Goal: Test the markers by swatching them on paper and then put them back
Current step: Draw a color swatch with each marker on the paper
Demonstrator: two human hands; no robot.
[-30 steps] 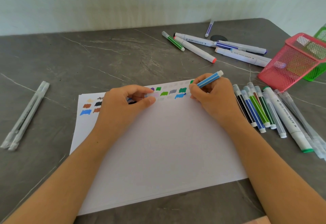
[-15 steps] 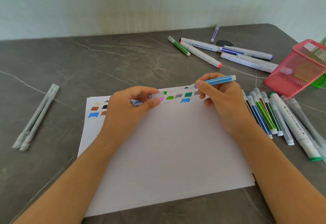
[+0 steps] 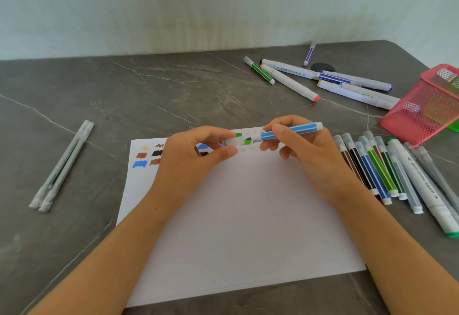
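The blue striped marker [image 3: 290, 131] is held level above the far edge of the paper [image 3: 248, 215], with its long axis running left to right. The right hand [image 3: 305, 155] is curled firmly around its barrel. The left hand [image 3: 191, 155] pinches the clear cap [image 3: 232, 142] at its left end, in line with it. Beyond the paper's far right corner stands the pink mesh basket [image 3: 422, 108].

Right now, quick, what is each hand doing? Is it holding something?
Left hand: pinches the clear cap at the marker's tip.
Right hand: grips the blue marker.
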